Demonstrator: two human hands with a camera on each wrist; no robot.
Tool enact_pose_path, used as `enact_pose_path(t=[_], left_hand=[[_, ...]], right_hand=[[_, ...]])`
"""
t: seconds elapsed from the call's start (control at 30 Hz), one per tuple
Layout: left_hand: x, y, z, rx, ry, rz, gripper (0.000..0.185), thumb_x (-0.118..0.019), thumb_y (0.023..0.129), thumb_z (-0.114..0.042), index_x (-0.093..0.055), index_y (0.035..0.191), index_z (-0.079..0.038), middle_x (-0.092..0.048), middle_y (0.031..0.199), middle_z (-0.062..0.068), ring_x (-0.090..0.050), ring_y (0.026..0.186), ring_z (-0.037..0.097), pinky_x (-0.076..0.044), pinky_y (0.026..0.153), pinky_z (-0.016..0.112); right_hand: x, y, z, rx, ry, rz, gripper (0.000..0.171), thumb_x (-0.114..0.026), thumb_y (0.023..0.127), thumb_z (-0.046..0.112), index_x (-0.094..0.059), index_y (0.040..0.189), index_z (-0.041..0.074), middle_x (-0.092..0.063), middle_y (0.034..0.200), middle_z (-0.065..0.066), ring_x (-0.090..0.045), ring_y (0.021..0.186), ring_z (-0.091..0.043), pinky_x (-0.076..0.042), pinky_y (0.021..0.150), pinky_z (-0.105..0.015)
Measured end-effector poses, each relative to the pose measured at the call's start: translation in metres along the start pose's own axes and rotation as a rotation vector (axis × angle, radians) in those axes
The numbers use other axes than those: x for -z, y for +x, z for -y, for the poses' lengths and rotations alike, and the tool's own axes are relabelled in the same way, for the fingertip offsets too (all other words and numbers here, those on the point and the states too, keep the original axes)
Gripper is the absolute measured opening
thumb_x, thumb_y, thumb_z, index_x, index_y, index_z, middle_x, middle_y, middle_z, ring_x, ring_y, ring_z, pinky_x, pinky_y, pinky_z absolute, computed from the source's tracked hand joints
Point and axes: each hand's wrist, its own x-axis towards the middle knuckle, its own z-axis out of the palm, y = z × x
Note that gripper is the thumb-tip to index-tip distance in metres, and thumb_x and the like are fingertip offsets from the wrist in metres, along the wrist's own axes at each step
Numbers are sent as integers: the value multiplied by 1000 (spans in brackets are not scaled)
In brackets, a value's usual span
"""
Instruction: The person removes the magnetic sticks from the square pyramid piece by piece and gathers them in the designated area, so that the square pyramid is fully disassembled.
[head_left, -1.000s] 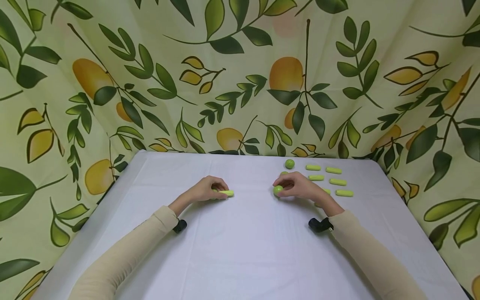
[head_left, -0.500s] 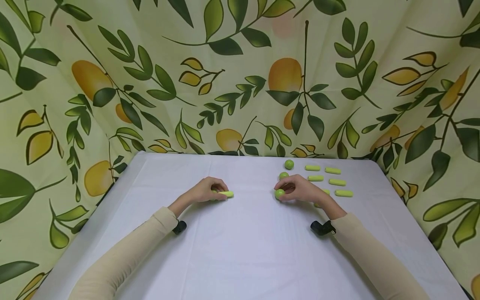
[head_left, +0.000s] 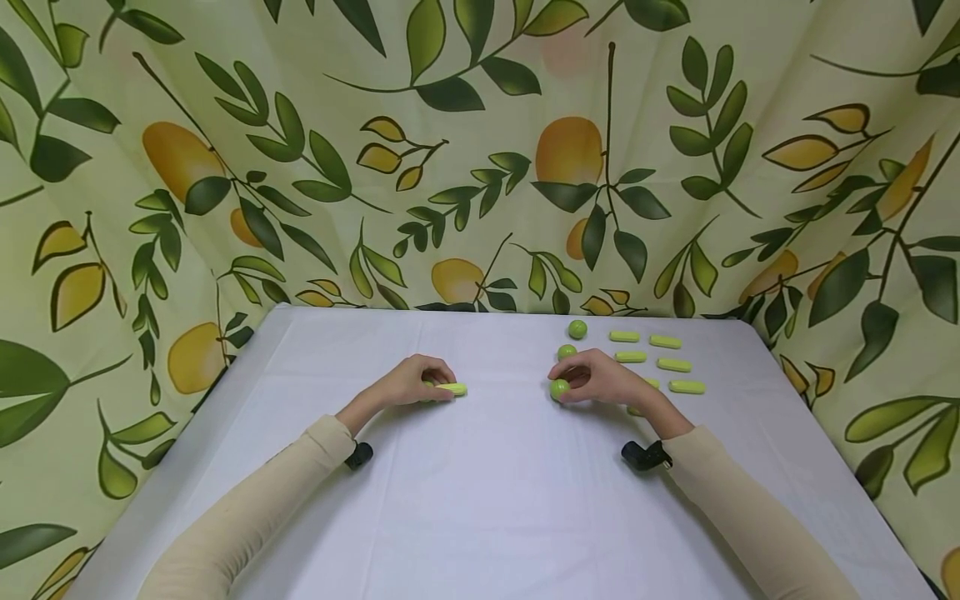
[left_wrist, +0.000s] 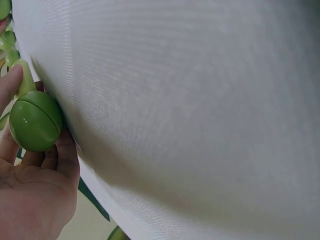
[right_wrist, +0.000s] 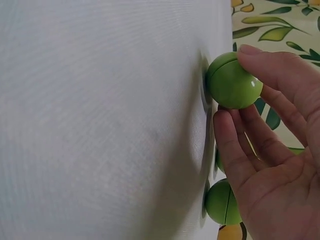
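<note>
My left hand rests on the white table, its fingers curled round a green ball. A yellow-green stick pokes out to the right from under the fingertips, and in the left wrist view this stick lies just beyond the ball. My right hand pinches another green ball against the cloth. The right wrist view shows the thumb above that ball and the fingers below it.
Two loose green balls lie behind my right hand, one seen close in the right wrist view. Several yellow-green sticks lie in rows at the back right. Leaf-print cloth walls the table.
My right hand has drawn its ball slightly toward me, uncovering more of the ball behind it. The left hand has not moved.
</note>
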Motion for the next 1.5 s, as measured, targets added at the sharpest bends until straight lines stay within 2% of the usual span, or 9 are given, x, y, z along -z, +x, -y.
enact_pose_path(t=[0.33,0.73,1.03,1.3,1.5], left_hand=[[0,-1,0,8,-7,-2,16,-82,87,-8,-74,100,-3,-69,93,2,-60,85,18,-51,79,32],[0,-2,-3,16,-12,3,16,-82,87,-7,-73,100,-3,-69,94,2,-60,86,17,-51,80,32],[-1,1,-2,6,-4,4,16,-83,86,-6,-74,98,-4,-68,93,1,-60,86,17,-51,80,31],[-2,2,-2,22,6,5,16,-83,86,-7,-73,99,-5,-68,92,0,-61,85,15,-51,79,30],[-1,0,-2,13,15,7,19,-83,86,-6,-73,100,-3,-68,93,1,-61,86,15,-52,81,30]], right_hand=[[-1,1,4,-19,-1,1,35,-83,83,-2,-71,116,-6,-68,115,-18,-64,109,-34,-54,90,-38],[0,12,6,28,9,-4,37,-83,84,0,-69,117,-9,-67,116,-23,-64,109,-40,-53,93,-44],[-10,36,15,64,23,19,35,-82,85,3,-69,117,-7,-67,117,-23,-65,108,-36,-51,95,-46],[-28,60,27,126,30,44,34,-80,86,-1,-68,116,-10,-67,116,-26,-66,105,-34,-53,92,-36],[-41,74,32,153,26,60,33,-80,87,0,-68,116,-9,-67,115,-24,-67,104,-33,-53,92,-35]])
